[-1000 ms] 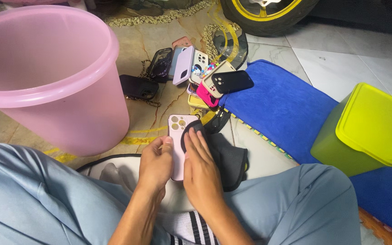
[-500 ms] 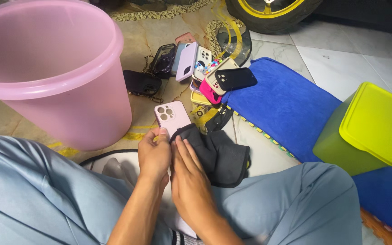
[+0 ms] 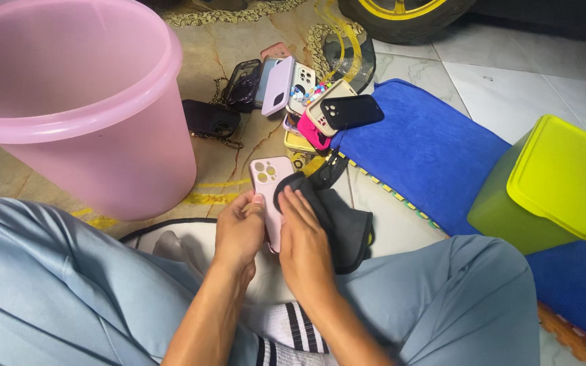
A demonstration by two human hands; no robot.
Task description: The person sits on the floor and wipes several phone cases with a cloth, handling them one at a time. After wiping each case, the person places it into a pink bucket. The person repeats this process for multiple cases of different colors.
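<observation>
Head view: seated on the floor, my left hand (image 3: 239, 227) grips a pale pink phone case (image 3: 270, 193) by its edge, camera cut-outs up. My right hand (image 3: 304, 244) presses a dark cloth (image 3: 337, 220) flat onto its back, fingers extended. Half a second ago the cloth sat lower and the case tilted left; now the cloth is higher, so wiping seems under way, though contact is partly hidden. A pink bucket (image 3: 69, 102) and a heap of phone cases (image 3: 300, 98) lie beyond.
</observation>
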